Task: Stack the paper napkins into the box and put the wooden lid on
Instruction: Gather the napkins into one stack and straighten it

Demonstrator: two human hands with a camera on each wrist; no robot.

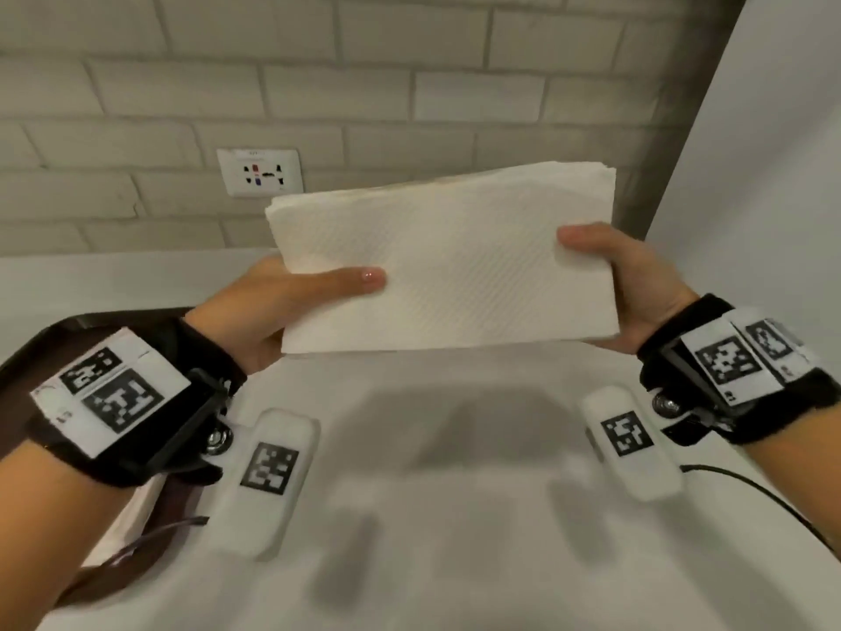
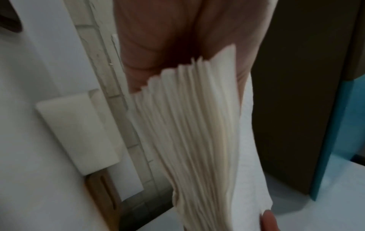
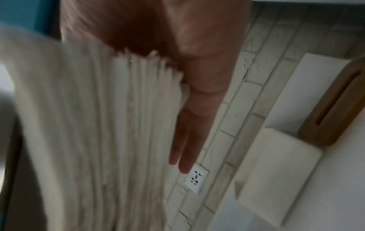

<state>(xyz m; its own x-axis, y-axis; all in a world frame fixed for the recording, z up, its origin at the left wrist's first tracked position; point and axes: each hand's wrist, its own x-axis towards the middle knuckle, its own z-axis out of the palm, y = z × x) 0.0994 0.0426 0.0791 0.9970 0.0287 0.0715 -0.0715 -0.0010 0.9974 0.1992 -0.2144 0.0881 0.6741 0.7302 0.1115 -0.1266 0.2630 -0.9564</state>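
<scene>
A thick stack of white paper napkins is held level in the air above the white table. My left hand pinches its left end, thumb lying on top. At the right end my right hand pinches it the same way. The wrist views show the stack's layered edge running out from each palm. A white rounded box stands by the brick wall. The wooden lid, with a slot, lies beside it. The stack hides both in the head view.
A dark brown tray sits at the table's left edge under my left wrist. A wall socket is set in the white brick wall behind. A black cable runs over the table at the right. A pale wall closes the right side.
</scene>
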